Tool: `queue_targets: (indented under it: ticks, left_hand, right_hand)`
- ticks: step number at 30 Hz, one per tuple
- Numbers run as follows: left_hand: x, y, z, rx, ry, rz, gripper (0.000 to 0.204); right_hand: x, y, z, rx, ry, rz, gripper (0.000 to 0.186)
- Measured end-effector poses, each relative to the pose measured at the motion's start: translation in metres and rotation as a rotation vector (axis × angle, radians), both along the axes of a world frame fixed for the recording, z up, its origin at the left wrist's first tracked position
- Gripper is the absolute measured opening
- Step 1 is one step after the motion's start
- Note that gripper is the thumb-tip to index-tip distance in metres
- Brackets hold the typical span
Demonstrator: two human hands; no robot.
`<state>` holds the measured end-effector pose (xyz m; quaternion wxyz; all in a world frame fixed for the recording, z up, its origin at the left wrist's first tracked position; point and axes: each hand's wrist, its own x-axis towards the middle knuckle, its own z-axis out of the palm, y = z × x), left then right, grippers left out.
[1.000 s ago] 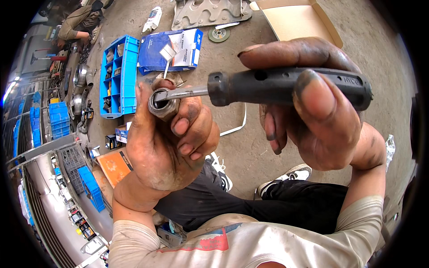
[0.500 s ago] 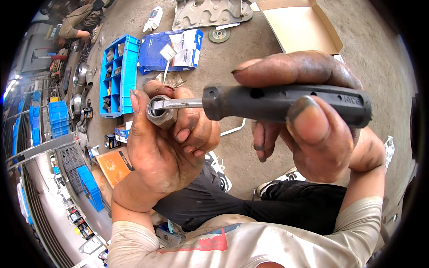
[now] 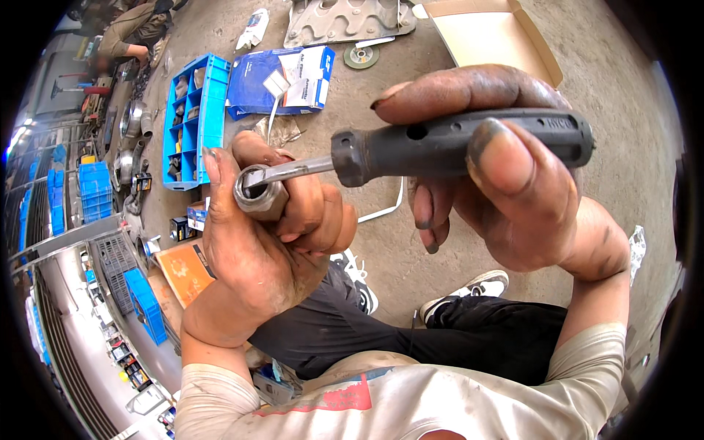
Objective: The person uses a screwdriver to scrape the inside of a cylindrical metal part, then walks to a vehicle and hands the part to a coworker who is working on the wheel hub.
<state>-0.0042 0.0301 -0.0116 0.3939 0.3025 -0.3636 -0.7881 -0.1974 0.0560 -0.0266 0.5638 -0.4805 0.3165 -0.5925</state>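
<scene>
My left hand (image 3: 249, 260) is closed around a greasy hexagonal metal fitting (image 3: 268, 205), its bore facing up toward me. The black-handled screwdriver (image 3: 403, 150) lies crosswise in my right hand (image 3: 513, 213), with thumb and index finger on either side of the grip and the other fingers curled below. Its flat steel blade reaches left into the fitting's opening and rests at the bore. Both sets of fingers are dark with grime.
Beyond my hands lie a blue compartment bin (image 3: 214, 125), a blue-and-white box (image 3: 253, 92), an open cardboard box (image 3: 484, 37), a metal plate (image 3: 341, 18) and a disc (image 3: 361, 60). An orange case (image 3: 183, 271) is at lower left; another person (image 3: 125, 37) crouches at upper left.
The fitting and my left hand have shifted down and left. My right hand with the screwdriver dipped half a second ago and has since come back up, slightly further left.
</scene>
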Motion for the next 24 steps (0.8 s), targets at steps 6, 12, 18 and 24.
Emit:
queue_targets:
  ticks: [6, 12, 18, 24]
  left_hand:
    - [0.002, -0.002, 0.003, 0.05, -0.012, -0.039, 0.047]
    - [0.0, -0.002, 0.006, 0.079, -0.016, -0.041, 0.047]
    - [0.002, -0.007, 0.009, 0.166, 0.005, -0.132, 0.047]
    - [-0.007, 0.001, 0.008, 0.083, 0.04, -0.081, 0.052]
  right_hand:
    - [-0.005, -0.008, -0.002, 0.0, 0.018, 0.078, 0.067]
    - [-0.007, -0.01, -0.003, 0.032, -0.005, 0.12, 0.065]
    - [-0.01, -0.022, -0.013, 0.043, -0.175, 0.209, 0.057]
    - [-0.01, -0.028, -0.016, 0.08, -0.438, 0.207, 0.047]
